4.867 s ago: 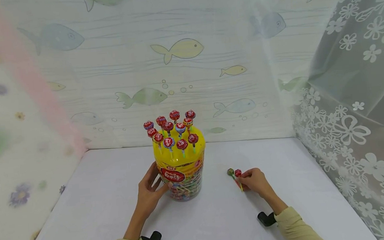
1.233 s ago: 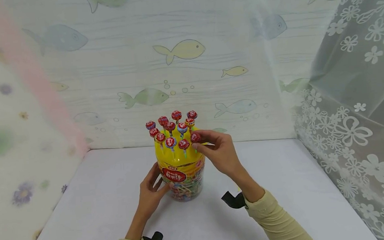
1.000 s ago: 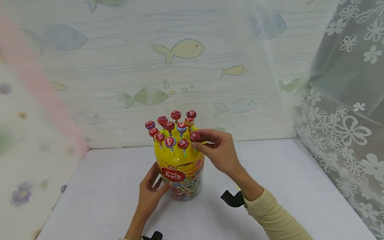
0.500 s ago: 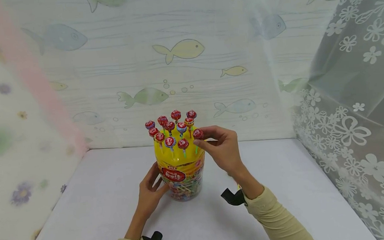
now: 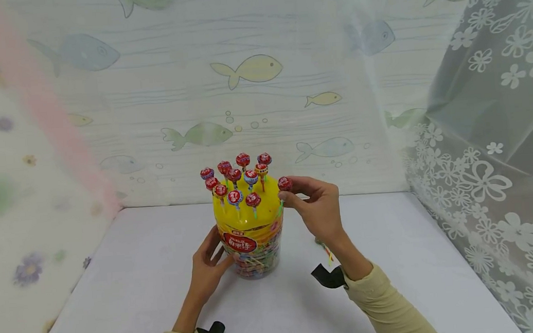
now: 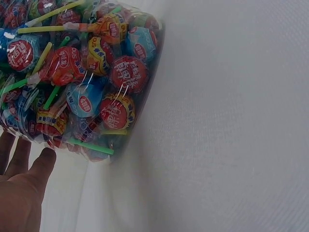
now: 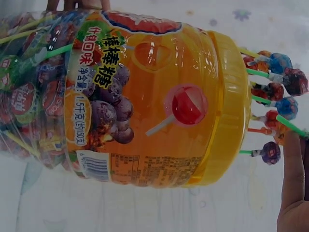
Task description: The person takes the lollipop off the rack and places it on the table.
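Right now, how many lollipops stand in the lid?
11: three lollipops along the left of the yellow lid, three at the back, three mid-lid, two in front. More could be hidden. The right hand holds another, off the lid.

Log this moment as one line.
left hand: grips jar | right hand: pinches lollipop, stick clear of lid | other lollipops: standing in lid

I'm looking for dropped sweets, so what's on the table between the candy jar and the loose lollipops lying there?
Only bare white table between the candy jar and the loose lollipops. The head view shows that.
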Action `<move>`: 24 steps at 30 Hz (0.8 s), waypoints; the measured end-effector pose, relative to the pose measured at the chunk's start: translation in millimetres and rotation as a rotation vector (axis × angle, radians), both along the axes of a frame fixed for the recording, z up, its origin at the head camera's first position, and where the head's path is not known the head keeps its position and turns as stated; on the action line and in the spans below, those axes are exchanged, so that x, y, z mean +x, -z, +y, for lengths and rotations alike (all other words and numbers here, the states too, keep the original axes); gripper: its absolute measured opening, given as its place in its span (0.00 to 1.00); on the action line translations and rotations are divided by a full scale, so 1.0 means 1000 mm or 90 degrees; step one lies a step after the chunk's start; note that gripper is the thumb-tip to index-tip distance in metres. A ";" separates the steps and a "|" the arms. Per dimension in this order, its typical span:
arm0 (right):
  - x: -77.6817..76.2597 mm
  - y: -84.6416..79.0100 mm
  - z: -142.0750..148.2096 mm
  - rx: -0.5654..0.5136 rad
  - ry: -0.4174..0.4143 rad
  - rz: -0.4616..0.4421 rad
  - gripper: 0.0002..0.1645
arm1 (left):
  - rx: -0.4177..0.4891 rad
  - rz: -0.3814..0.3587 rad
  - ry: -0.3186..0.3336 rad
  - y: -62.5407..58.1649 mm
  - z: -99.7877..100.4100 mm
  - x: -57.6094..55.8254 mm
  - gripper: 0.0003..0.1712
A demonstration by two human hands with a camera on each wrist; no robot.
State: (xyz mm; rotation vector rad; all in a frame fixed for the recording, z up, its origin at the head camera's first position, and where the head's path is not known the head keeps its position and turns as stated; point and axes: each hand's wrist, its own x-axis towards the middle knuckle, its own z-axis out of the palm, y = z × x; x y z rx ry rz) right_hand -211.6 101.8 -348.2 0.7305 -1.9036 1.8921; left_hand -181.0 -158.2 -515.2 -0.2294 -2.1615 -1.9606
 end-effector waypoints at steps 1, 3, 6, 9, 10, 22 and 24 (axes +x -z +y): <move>0.000 0.000 0.001 -0.005 -0.001 0.001 0.14 | -0.001 0.002 0.002 0.000 0.000 0.000 0.49; 0.001 0.000 0.003 -0.011 -0.005 0.004 0.15 | -0.004 0.004 0.003 0.000 0.000 0.000 0.48; 0.001 0.001 0.008 -0.009 0.001 0.009 0.16 | -0.009 0.005 0.003 0.000 0.000 0.000 0.48; 0.001 0.004 0.013 -0.015 0.012 0.008 0.17 | -0.008 0.004 0.005 -0.001 0.000 0.000 0.48; 0.001 0.006 0.014 -0.017 0.016 0.008 0.17 | -0.006 0.004 0.005 -0.001 0.000 0.000 0.48; 0.003 0.032 0.033 -0.007 0.043 -0.020 0.17 | 0.007 0.008 0.004 0.004 -0.001 -0.002 0.48; 0.003 0.036 0.036 -0.008 0.049 -0.027 0.17 | 0.007 0.009 0.005 0.004 -0.001 -0.001 0.48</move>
